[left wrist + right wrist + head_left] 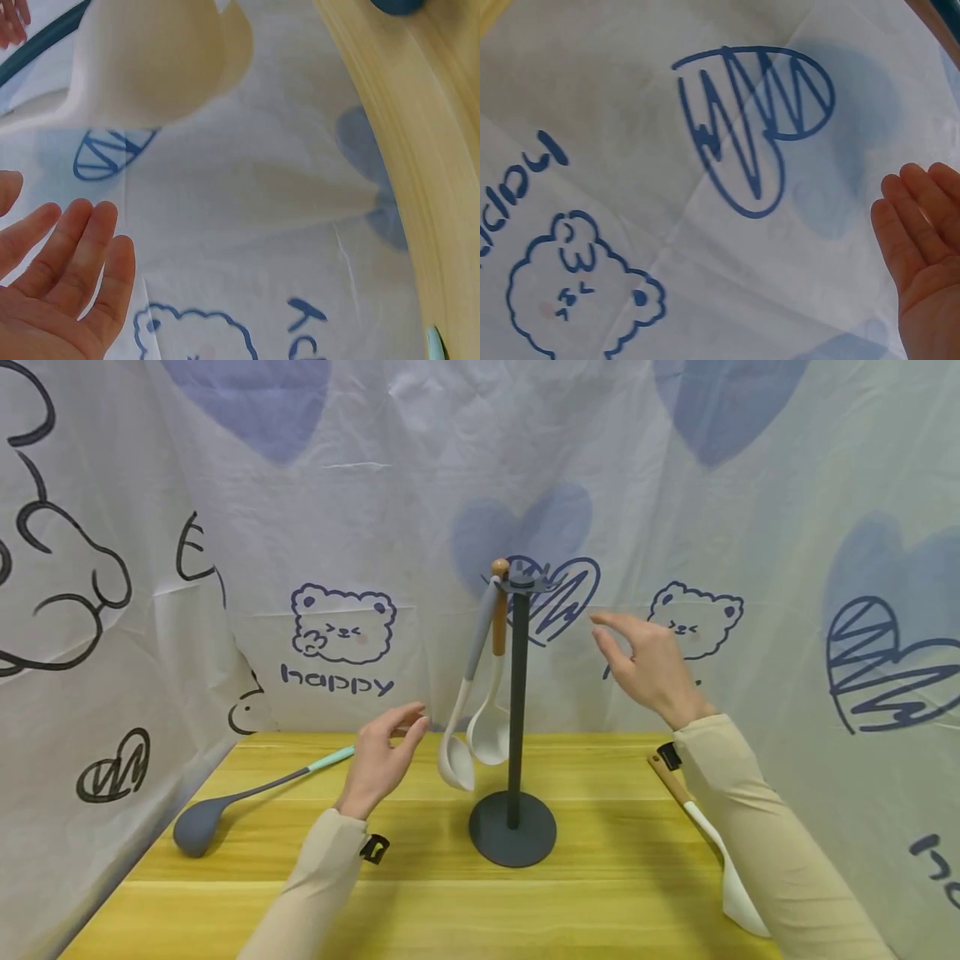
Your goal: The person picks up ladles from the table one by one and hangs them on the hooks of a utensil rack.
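Dark grey, the stand rose as a slim post from a round base, inward from the tabletop's back edge, hooks crowning it. From its left side hung two white-headed utensils: a grey-handled ladle and a scoop whose orange-brown handle ended in a round knob. My left hand, relaxed and empty, was near the ladle; my right hand, equally loose and empty, hovered right of the post. Near the tabletop's left edge lay a dark, mint-handled spoon.
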The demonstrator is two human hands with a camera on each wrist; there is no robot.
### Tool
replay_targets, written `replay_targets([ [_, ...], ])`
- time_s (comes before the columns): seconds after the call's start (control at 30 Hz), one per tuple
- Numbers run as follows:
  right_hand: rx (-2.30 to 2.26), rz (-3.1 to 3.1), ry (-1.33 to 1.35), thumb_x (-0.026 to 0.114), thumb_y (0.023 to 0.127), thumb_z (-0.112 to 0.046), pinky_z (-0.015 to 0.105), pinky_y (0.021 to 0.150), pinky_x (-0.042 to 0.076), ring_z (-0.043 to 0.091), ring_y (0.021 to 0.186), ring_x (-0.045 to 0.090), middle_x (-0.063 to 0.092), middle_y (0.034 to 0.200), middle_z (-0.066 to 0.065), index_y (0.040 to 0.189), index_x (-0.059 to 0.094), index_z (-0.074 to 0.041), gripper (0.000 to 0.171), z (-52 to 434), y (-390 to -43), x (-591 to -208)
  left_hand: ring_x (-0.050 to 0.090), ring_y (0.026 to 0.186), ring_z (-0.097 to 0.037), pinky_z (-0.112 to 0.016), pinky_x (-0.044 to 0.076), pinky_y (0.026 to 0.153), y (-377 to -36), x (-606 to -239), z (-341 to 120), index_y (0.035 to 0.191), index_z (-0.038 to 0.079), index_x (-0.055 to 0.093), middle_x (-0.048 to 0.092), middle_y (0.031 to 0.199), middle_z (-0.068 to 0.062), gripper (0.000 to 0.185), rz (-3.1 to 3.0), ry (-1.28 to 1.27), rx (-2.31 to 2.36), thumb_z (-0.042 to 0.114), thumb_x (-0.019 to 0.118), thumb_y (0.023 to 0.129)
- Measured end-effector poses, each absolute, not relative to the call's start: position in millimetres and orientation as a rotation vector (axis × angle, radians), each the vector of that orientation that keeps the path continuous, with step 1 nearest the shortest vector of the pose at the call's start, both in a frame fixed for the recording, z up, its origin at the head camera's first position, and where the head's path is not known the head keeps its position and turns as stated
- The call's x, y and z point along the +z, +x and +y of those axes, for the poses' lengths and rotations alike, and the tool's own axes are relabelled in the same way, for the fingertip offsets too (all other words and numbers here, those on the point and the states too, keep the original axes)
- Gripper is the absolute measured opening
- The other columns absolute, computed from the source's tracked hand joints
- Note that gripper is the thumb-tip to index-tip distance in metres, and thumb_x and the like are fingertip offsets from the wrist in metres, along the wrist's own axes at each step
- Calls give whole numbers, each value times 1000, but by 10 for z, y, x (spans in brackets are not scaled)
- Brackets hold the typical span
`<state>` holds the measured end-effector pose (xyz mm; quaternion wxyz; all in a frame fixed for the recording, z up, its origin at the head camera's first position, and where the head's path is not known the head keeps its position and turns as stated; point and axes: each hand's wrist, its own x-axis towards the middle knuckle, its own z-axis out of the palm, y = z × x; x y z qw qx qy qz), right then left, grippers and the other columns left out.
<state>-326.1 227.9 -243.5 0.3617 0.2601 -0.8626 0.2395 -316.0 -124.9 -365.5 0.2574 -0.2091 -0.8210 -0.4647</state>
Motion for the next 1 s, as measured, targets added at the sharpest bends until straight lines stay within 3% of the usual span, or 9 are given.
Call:
replay_targets([
  [0.33, 629, -2381, 544, 48, 104, -27, 55, 102, 46, 38, 123, 56, 60, 135, 17, 133, 60, -4, 38, 2379, -3252, -2835, 67, 99, -25, -41, 57, 84, -3156, -3827, -1741, 126, 10, 65, 70, 117, -10, 37, -2249, -365, -1179, 35, 55, 101],
  [0.57, 660, -2493, 469, 46, 104, -33, 56, 105, 42, 39, 127, 53, 58, 137, 18, 134, 59, -7, 42, 2397, -3275, -3119, 68, 99, -27, -31, 55, 82, -3136, -3962, -2034, 123, 7, 67, 71, 115, -13, 35, -2269, -241, -1119, 32, 54, 101],
  [0.77, 605, -2526, 447, 47, 104, -34, 55, 103, 45, 39, 121, 58, 61, 133, 17, 133, 60, -7, 42, 2418, -3283, -3353, 67, 101, -32, -46, 56, 85, -3155, -3981, -2143, 123, 6, 66, 69, 117, -15, 39, -2293, -224, -1107, 36, 51, 102],
  [1.0, 605, -2596, 354, 48, 103, -36, 56, 96, 49, 38, 114, 63, 64, 130, 14, 132, 62, -10, 41, 2485, -3255, -3642, 63, 105, -39, -53, 52, 86, -3141, -4007, -2288, 125, 3, 64, 67, 119, -21, 39, -2409, -173, -969, 32, 49, 103],
])
